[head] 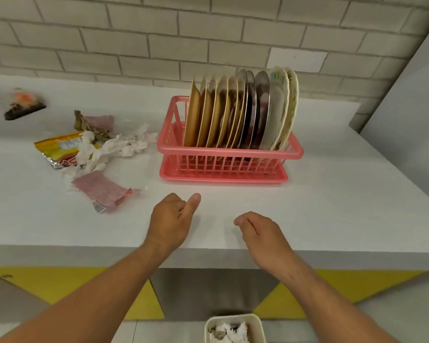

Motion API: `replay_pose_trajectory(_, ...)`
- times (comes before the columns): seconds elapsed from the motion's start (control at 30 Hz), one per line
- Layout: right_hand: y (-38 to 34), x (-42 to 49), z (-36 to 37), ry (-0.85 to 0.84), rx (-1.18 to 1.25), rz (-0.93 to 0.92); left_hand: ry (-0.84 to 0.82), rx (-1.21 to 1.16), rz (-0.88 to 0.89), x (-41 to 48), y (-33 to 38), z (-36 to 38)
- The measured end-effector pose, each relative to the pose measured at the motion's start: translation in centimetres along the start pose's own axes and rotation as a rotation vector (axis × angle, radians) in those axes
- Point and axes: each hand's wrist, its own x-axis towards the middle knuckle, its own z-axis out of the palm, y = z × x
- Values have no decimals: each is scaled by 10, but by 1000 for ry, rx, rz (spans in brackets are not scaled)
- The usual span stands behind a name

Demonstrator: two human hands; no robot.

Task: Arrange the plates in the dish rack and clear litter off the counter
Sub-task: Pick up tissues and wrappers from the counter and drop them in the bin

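Left of and beyond the left hand (170, 219), litter lies on the counter (332, 194): a yellow wrapper (60, 147), crumpled tissue (120, 146), and nearest the hand a pink wrapper (102, 189). The left hand is over the counter's near edge, fingers loosely curled, thumb out, holding nothing. Beyond both hands, plates (240, 110) stand upright in the pink dish rack (223, 154). The right hand (263, 233) is loosely curled too, empty.
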Motion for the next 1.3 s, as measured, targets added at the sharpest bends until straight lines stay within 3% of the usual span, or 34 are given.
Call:
replay_pose_trajectory(0.13, -13, 1, 23, -69, 108, 51, -96, -189, -159, -5, -12, -33)
replay_pose_trajectory(0.27, -37, 14, 45, -75, 48, 4, -216, -55, 24, 0, -22, -62)
replay_pose_trajectory(0.37, -63, 28, 70, -2, 36, -35, -192, 30, 196, 12, -39, -94)
replay_pose_trajectory(0.6, -142, 78, 142, 110, -111, -185, -25, 149, 222, 50, -106, -185)
replay_pose_trajectory(0.9, -188, 115, 215, -136, -641, -123, -79, 163, 160, 64, -162, -232)
replay_pose_trajectory(1.1, -181, 137, 226, -264, -764, 67, -133, 146, 150, 67, -172, -239)
replay_pose_trajectory(1.17, -175, 136, 227, -233, -784, 8, -116, 138, 131, 68, -177, -240)
replay_pose_trajectory(1.3, -160, 122, 227, -6, -715, -76, -104, 127, 109, 69, -184, -239)
